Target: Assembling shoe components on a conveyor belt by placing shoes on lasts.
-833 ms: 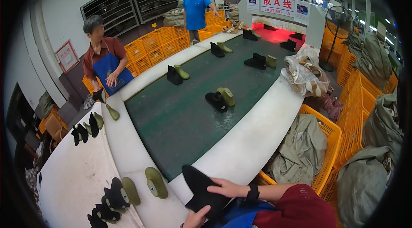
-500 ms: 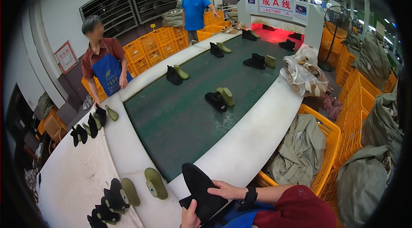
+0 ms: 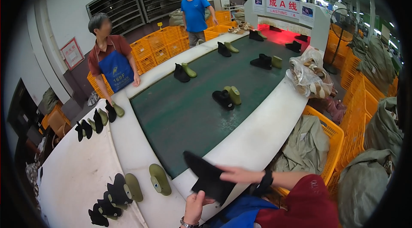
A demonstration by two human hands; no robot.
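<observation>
A black ankle-boot upper (image 3: 209, 178) is tilted over the white table edge, its toe pointing up and to the left. My left hand (image 3: 195, 207) pinches its lower edge between thumb and fingers. Against its right side, my right hand (image 3: 240, 174) lies with fingers stretched out flat, slightly blurred. Left of the upper, an olive-green shoe last (image 3: 159, 179) rests on the white tabletop. Beside that, another green last (image 3: 134, 187) stands at the end of a row of black boot uppers (image 3: 116, 190) with green lasts among them.
Pairs of black uppers and green lasts (image 3: 234, 95) sit on the green conveyor belt (image 3: 171, 112). Across the table, a person in a blue apron (image 3: 115, 71) stands near another row; a person in a blue shirt (image 3: 195, 13) stands farther back. Orange crates (image 3: 337, 138) line the right.
My right hand has shifted from gripping the upper to lying flat along it. The upper has tilted further over. Across the table, the person's hand has stayed by the row of uppers.
</observation>
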